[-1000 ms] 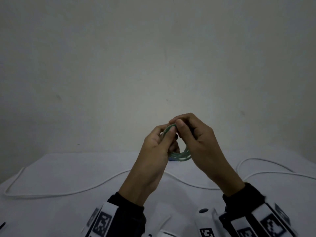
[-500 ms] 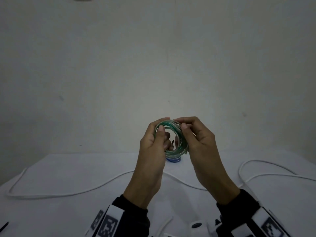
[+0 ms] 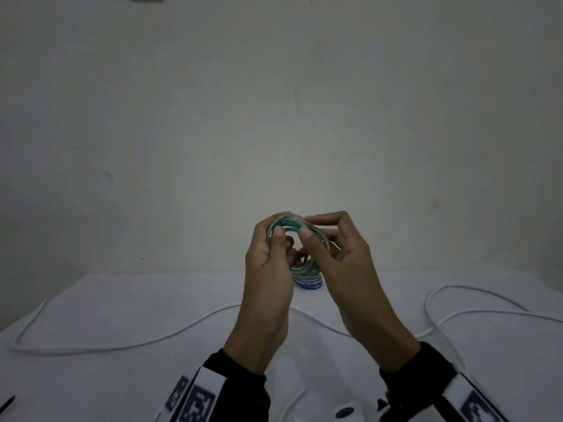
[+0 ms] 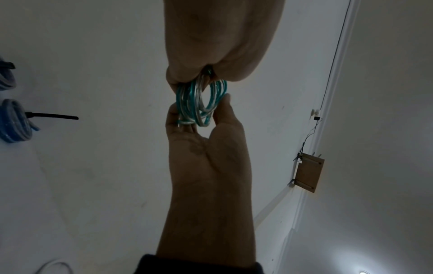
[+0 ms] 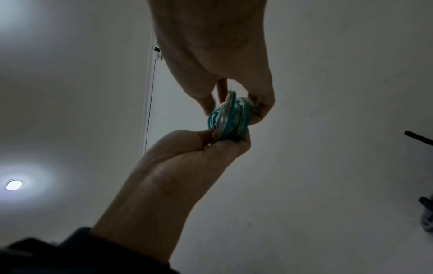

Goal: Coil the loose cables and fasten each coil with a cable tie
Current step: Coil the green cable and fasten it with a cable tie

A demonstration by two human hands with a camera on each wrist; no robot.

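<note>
Head view: both hands are raised above a white counter (image 3: pixel 122 376). The left hand (image 3: pixel 268 269) and the right hand (image 3: pixel 341 263) each pinch the rim of a small teal-and-clear coil (image 3: pixel 292 229) between thumb and curled fingers, holding it upright between them. No tie shows on it. Behind the hands, partly hidden, a blue coil (image 3: pixel 309 284) lies on the counter. A long white cable (image 3: pixel 122 345) trails loose across the counter, left to right, not yet coiled.

Left wrist view: the left hand (image 4: pixel 206 148) holds the lower part of the teal-and-clear coil (image 4: pixel 199 103), thumb on one side and fingers on the other; the right hand (image 4: pixel 222 46) grips its top. At the left edge lies a blue coil (image 4: pixel 15 120) with a black cable tie (image 4: pixel 53 116) sticking out of it, so this one looks already fastened. Another coil is cut off above it.

Right wrist view: the right hand (image 5: pixel 187 157) pinches the coil (image 5: pixel 230 119) from below, and the left hand (image 5: pixel 218 55) holds it from above.

As a judgement, one coil is tied, this one is wound but awaits a tie, and the white cable remains.
</note>
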